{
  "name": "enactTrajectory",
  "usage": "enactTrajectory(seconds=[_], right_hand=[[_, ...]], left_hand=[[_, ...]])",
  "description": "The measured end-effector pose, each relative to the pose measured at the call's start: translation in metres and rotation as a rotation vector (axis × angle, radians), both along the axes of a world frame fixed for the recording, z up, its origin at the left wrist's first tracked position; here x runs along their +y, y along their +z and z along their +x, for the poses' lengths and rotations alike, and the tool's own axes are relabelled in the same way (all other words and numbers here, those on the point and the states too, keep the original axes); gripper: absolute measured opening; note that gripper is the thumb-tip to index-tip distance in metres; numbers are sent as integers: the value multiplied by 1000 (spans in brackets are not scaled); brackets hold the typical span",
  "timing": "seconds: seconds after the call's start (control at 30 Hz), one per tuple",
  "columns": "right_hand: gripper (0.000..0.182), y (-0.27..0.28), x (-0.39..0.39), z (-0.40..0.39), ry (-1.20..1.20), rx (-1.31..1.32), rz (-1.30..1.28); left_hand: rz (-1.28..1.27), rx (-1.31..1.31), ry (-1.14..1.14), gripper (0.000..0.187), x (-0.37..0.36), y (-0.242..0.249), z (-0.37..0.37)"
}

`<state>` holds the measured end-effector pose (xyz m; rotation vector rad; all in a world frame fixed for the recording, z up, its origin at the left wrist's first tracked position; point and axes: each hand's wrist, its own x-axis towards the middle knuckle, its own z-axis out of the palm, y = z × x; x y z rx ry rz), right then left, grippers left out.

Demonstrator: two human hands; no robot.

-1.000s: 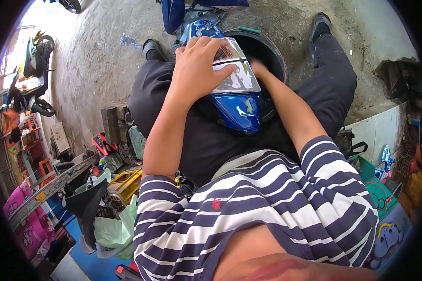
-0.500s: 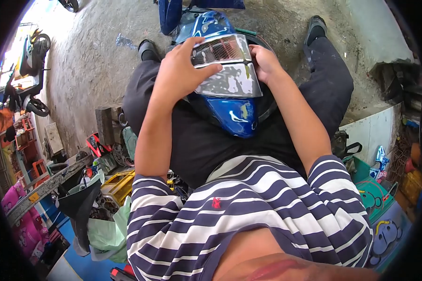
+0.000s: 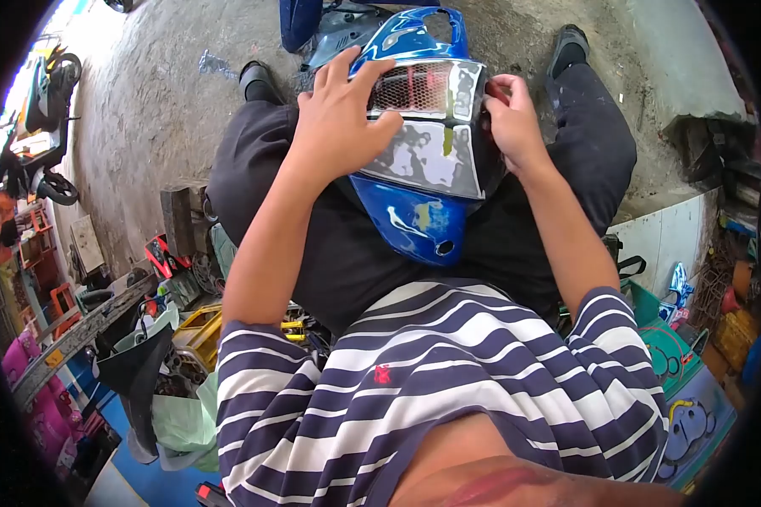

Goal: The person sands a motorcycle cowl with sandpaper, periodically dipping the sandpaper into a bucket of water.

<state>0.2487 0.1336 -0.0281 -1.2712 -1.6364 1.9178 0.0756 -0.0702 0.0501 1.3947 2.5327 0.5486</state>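
A glossy blue motorcycle fairing panel [image 3: 404,228] lies between my thighs, its lower end pointing toward me. Across its middle sits a grey and white patterned cover [image 3: 423,156] with a metal mesh window [image 3: 410,89]. My left hand [image 3: 342,118] grips the left side of this piece, fingers spread over the mesh edge and thumb on the patterned part. Against the right edge, my right hand [image 3: 517,122] has its fingers curled together. What lies between those fingertips is hidden. A dark part shows behind the right edge.
Another dark blue part [image 3: 303,24] stands on the concrete floor [image 3: 177,110] ahead. A motorcycle [image 3: 51,127] is at the far left. Several loose parts, including a yellow piece [image 3: 199,329], lie at my left. A green case [image 3: 672,363] is at my right.
The fairing panel has shifted right and tilted, showing a hole at its lower end and more of its blue top. Both hands have moved right with it.
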Motion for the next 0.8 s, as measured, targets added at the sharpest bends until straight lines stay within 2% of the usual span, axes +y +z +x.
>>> enactTrajectory(seconds=[0.1, 0.13, 0.23, 0.37, 0.4, 0.43, 0.53, 0.63, 0.67, 0.77, 0.8], right_hand=[[27, 1, 21, -2, 88, -35, 270], [24, 4, 33, -3, 199, -78, 402], [21, 29, 40, -16, 430, 14, 502], [18, 44, 35, -36, 573, 188, 941], [17, 47, 36, -39, 598, 218, 994], [16, 53, 36, -42, 611, 219, 1023], [15, 62, 40, -48, 629, 259, 1107], [18, 52, 38, -49, 631, 130, 1163], [25, 38, 40, -51, 610, 107, 1058], [31, 32, 34, -56, 564, 71, 536], [30, 33, 33, -57, 587, 54, 522]], left_hand=[[-18, 166, -106, 68, -2, 0, 0], [-131, 264, -115, 69, -3, 11, 4], [-204, 150, -147, 72, -4, 20, -1], [-323, 160, -67, 95, 2, 21, 9], [-247, 77, -87, 105, 2, 14, 9], [-90, -53, -60, 102, 0, -3, 10], [-89, -48, -22, 97, 3, -18, 24], [-48, -67, -36, 96, 12, -21, 25], [-15, -109, -22, 97, 12, -28, 22], [1, -228, 6, 103, 12, -36, 16], [-1, -279, 13, 103, 13, -34, 17]])
